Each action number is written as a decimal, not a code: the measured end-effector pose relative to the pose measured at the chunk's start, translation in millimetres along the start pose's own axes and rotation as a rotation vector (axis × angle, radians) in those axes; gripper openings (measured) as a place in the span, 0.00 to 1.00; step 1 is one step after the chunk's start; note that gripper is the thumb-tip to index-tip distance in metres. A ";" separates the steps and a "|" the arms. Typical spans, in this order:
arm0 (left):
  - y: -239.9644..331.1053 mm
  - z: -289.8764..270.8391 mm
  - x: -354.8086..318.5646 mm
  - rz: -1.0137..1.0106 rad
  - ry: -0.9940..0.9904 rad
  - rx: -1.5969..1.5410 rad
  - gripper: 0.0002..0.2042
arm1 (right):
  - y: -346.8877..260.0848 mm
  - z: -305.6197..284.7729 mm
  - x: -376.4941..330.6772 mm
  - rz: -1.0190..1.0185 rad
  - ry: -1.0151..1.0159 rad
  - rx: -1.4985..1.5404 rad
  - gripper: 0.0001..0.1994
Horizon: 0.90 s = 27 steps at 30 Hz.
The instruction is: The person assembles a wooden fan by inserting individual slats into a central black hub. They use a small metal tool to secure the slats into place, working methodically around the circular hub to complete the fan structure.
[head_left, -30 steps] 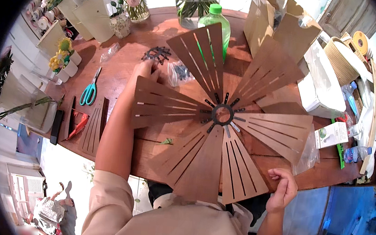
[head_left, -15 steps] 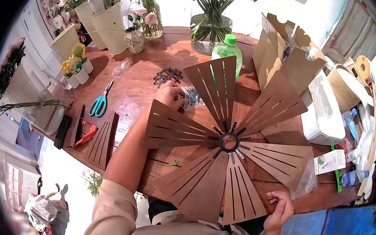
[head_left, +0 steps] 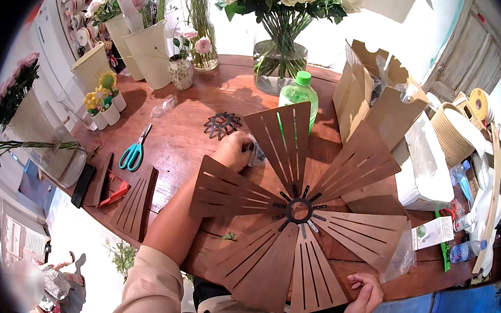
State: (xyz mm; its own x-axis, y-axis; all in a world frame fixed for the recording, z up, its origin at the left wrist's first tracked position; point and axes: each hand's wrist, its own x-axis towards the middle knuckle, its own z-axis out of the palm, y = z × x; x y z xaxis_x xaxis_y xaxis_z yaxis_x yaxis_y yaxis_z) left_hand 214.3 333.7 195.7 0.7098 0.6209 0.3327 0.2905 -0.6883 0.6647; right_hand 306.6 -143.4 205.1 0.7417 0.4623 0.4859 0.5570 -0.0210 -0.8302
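In front of me lies a wheel of several brown slotted fan-shaped panels (head_left: pixel 247 186), joined at the middle by a black ring bracket (head_left: pixel 300 211) with short arms. My left hand (head_left: pixel 234 150) reaches past the left panel, its fingers closed beside a small clear plastic bag (head_left: pixel 257 156) with dark bits inside. What its fingers hold, if anything, is hidden. A second black spoked bracket (head_left: pixel 222 125) lies just beyond that hand. By the table's near edge, my right hand (head_left: pixel 365 295) has its fingers curled together next to the lower right panel; anything in them is too small to make out.
Turquoise-handled scissors (head_left: pixel 132 155), a loose slotted panel (head_left: pixel 134 202) and a red tool (head_left: pixel 115 194) lie at left. Flower vases (head_left: pixel 181 75), a green-capped bottle (head_left: pixel 301 92) and a cardboard box (head_left: pixel 353 94) stand behind. Bottles and a white carton (head_left: pixel 432 233) crowd the right.
The scene sits slightly lower in the picture. My left hand has drawn its fingers together beside the small bag, covering less of it and the spare bracket. My right hand stays curled.
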 end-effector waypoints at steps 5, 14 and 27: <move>-9.3 -3.9 0.6 0.075 0.057 0.125 0.15 | 1.2 -0.1 -0.9 -0.002 0.010 -0.003 0.22; 27.6 -26.6 -1.7 -0.009 -0.183 0.139 0.19 | 1.9 -1.4 -1.7 -0.005 0.008 -0.029 0.22; 20.1 10.6 2.7 0.151 0.090 0.140 0.07 | -3.6 2.0 -2.3 0.026 -0.008 -0.059 0.19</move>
State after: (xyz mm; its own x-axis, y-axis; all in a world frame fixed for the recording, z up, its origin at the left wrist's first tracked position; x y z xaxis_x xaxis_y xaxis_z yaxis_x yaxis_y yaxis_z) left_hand 228.8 317.5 202.8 0.6938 0.5335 0.4837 0.2759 -0.8174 0.5058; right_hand 302.2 -142.6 206.4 0.7536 0.4677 0.4619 0.5587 -0.0856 -0.8250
